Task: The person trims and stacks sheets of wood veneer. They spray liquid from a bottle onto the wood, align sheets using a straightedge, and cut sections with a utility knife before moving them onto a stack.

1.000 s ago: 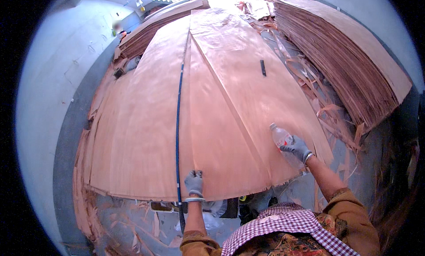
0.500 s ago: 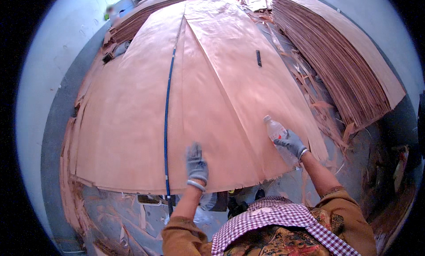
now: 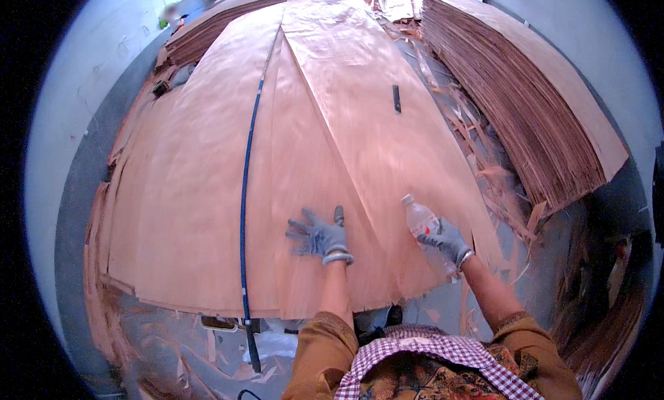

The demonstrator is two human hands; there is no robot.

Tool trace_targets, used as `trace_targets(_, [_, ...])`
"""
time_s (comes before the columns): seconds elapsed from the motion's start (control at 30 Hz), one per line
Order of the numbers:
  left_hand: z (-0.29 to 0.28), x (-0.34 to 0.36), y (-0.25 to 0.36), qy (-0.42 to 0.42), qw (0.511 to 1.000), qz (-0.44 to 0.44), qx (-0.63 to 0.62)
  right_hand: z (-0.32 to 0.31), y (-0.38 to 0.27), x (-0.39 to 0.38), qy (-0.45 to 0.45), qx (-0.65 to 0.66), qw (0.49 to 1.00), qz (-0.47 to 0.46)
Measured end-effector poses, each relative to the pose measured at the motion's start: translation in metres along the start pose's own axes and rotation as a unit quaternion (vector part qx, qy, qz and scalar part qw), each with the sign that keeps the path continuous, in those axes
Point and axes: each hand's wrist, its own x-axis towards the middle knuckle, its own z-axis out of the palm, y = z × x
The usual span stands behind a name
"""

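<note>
l grip (image 3: 321,238) splayed on sheet (image 3: 311,158), r grip (image 3: 448,242) holds btl (image 3: 418,217)

white glare at the top, pale sheen on the wood sheets (image 3: 190,185), black curved fisheye rim

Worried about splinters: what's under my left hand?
Pale wood sheet shows around your left hand and between its spread fingers; what lies directly beneath the hand is covered and cannot be seen.
</note>
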Motion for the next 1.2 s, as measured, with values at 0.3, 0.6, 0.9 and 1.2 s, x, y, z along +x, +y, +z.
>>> trace_targets(0.3, [0.039, 0.006, 0.001, -0.079, 0.854, 0.513, 0.022, -0.004, -0.018, -0.009, -0.026, 0.027, 0.999, 0.020])
trace_targets(0.6, [0.050, 0.015, -0.004, -0.012, 0.866, 0.499, 0.021, 0.000, -0.032, -0.012, -0.075, 0.121, 0.988, -0.059])
trace_targets(0.9, [0.043, 0.016, -0.004, -0.062, 0.872, 0.485, -0.013, -0.019, -0.263, 0.136, -0.231, 0.119, 0.961, -0.093])
trace_targets(1.2, [0.040, 0.018, -0.005, -0.071, 0.865, 0.494, -0.053, -0.008, -0.347, 0.221, -0.095, -0.042, 0.988, -0.117])
